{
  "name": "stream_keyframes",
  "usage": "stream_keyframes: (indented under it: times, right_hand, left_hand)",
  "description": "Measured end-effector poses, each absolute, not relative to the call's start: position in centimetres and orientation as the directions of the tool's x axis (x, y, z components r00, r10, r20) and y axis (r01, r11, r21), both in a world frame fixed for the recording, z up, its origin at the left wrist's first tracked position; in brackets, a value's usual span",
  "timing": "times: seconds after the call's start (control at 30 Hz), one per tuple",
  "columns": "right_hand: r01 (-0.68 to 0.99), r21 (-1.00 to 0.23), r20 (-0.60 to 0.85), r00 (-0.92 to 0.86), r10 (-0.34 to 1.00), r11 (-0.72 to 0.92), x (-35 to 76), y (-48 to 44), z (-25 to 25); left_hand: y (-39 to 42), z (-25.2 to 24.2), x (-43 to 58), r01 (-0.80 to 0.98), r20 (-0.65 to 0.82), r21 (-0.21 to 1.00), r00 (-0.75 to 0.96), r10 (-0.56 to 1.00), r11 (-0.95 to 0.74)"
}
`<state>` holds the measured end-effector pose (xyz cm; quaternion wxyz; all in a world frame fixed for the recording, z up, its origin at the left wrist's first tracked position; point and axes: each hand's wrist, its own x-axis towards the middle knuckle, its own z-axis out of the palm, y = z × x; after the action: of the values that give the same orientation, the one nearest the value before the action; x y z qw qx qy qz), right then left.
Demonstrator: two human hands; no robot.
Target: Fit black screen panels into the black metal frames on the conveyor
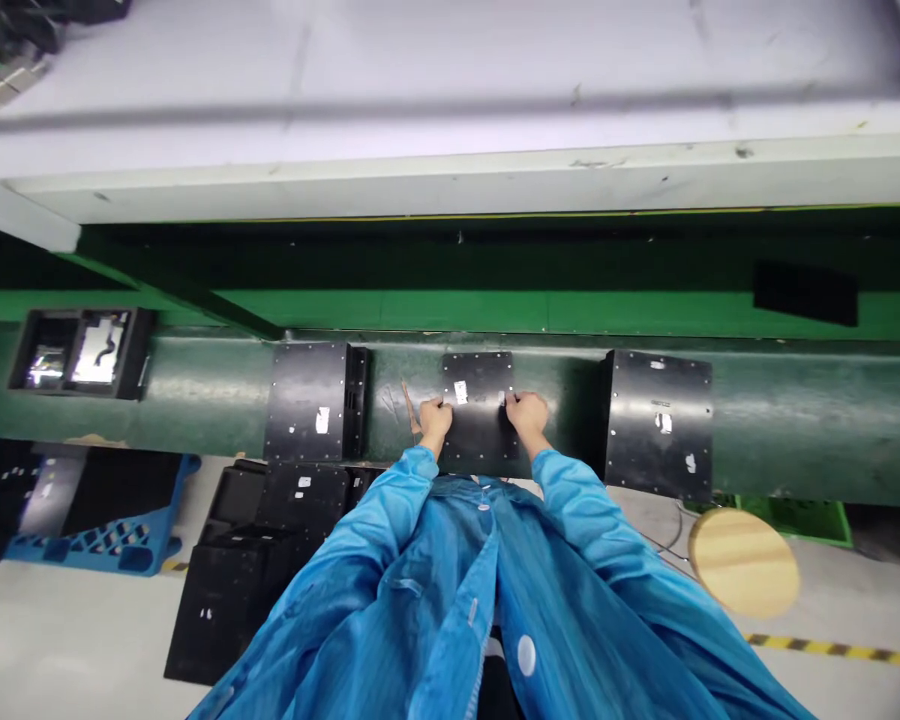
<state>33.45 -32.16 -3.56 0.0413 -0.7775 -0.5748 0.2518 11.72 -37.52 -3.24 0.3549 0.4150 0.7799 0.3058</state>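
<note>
On the green bench in front of me lies a black box [480, 420], its flat top edged with small rivets and bearing a white label. Its left edge is in the grip of my left hand [435, 416], fingers curled closed. Opposite, my right hand [528, 412] is closed on the right edge of that box. The fingertips of both hands are partly hidden against its sides. A thin brown strip [410, 408] lies just left of my left hand.
Black boxes stand along the green bench [810, 420]: one to the left [307, 400], another to the right [658, 410]. Farther left is an open black tray [141, 350] with shiny parts. Behind me are stacked black boxes [217, 600], a blue pallet [139, 525] and a round wooden stool [744, 562].
</note>
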Motion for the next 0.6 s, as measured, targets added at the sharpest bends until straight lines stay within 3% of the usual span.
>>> stream_keyframes:
  times: [0.23, 0.33, 0.4, 0.47, 0.53, 0.6]
  right_hand:
    - [0.779, -0.362, -0.480, 0.315, 0.819, -0.512, 32.8, -33.1, -3.0]
    - [0.752, -0.385, -0.447, 0.355, 0.821, -0.534, 32.7, -34.2, -1.1]
    - [0.774, -0.412, -0.367, 0.342, 0.865, -0.481, 32.6, -35.1, 0.6]
    - [0.803, -0.421, -0.292, 0.322, 0.901, -0.423, 32.4, -35.9, 2.1]
    - [0.809, -0.425, -0.263, 0.320, 0.910, -0.407, 32.1, -36.5, 3.0]
    - [0.801, -0.453, -0.246, 0.309, 0.919, -0.391, 31.8, -37.1, 3.3]
  left_hand:
    - [-39.1, -1.8, 12.1, 0.319, -0.479, 0.707, -0.441, 0.759, 0.632]
    - [-38.8, 0.0, 14.7, 0.164, -0.523, 0.784, -0.343, 0.780, 0.598]
    - [-37.6, 2.0, 17.2, 0.021, -0.449, 0.890, -0.142, 0.882, 0.456]
    - [-35.9, 4.1, 19.3, -0.030, -0.255, 0.967, -0.083, 0.963, 0.253]
    - [-34.3, 5.2, 20.0, 0.113, -0.092, 0.986, -0.236, 0.967, 0.122]
    - [-33.7, 5.0, 19.0, 0.260, -0.108, 0.939, -0.395, 0.912, 0.224]
